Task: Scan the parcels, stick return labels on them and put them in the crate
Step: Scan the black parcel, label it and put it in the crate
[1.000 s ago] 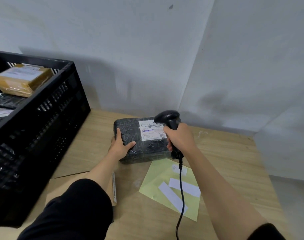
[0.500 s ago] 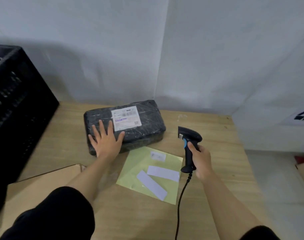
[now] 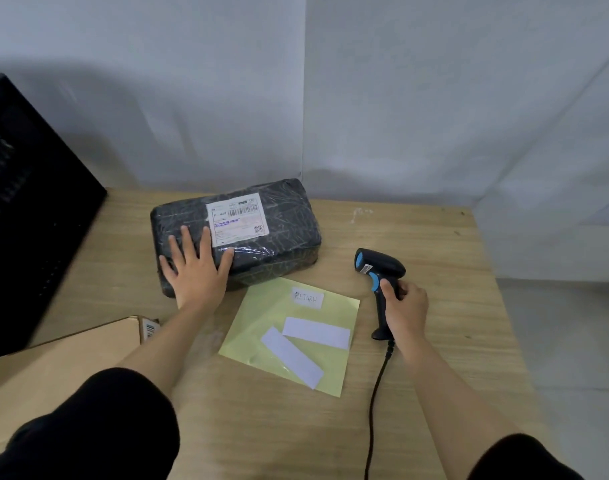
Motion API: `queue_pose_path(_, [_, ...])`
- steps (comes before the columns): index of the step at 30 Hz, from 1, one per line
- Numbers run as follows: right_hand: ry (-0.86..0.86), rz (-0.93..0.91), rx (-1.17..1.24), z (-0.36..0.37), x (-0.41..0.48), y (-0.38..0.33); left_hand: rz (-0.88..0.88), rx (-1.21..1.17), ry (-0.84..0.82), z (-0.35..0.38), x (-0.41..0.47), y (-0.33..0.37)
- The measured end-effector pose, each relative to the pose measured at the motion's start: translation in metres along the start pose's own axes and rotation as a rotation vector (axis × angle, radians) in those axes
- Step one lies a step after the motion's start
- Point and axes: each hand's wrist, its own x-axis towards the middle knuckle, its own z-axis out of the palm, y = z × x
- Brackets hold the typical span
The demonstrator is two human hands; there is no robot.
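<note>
We had lowered the black corded scanner (image 3: pixel 382 263) rightward, right hand (image 3: pixel 407 311) gripping it, left hand (image 3: pixel 195 275) flat on the black film-wrapped parcel (image 3: pixel 285 230); scan seemingly done, the white RETURN label (image 3: pixel 308 299) needed peeling.

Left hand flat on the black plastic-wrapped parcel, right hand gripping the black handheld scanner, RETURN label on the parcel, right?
No: the head view shows the white RETURN label on the yellow backing sheet, not the black plastic-wrapped parcel. The left hand, right hand and black handheld scanner are as stated.
</note>
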Motion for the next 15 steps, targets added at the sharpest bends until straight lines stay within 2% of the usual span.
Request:
queue_pose_path(3, [0.134,-0.028,-0.094,-0.001,-0.005,-0.006,0.083,-0.07,0.131,0.004,-0.014,0.003])
queue_pose_path(5, [0.235,-0.216,-0.122,0.0,-0.016,-0.011,0.284,-0.016,0.231,0.009,-0.031,0.005])
queue_pose_path(6, [0.195,-0.339,-0.135,0.002,-0.021,-0.013,0.41,0.026,0.24,0.013,-0.04,0.007])
queue_pose_path(8, [-0.056,-0.481,-0.145,0.01,-0.032,-0.014,0.58,0.085,0.145,0.022,-0.056,0.007])
queue_pose_path(11, [-0.449,-0.49,-0.227,0.022,-0.045,-0.011,0.528,0.001,-0.152,0.041,-0.073,0.005])
queue_pose_path(13, [-0.575,-0.449,-0.312,0.031,-0.048,-0.009,0.461,-0.077,-0.276,0.055,-0.078,-0.001])
queue_pose_path(15, [-0.657,-0.43,-0.377,0.037,-0.049,-0.01,0.454,-0.115,-0.329,0.06,-0.079,-0.006])
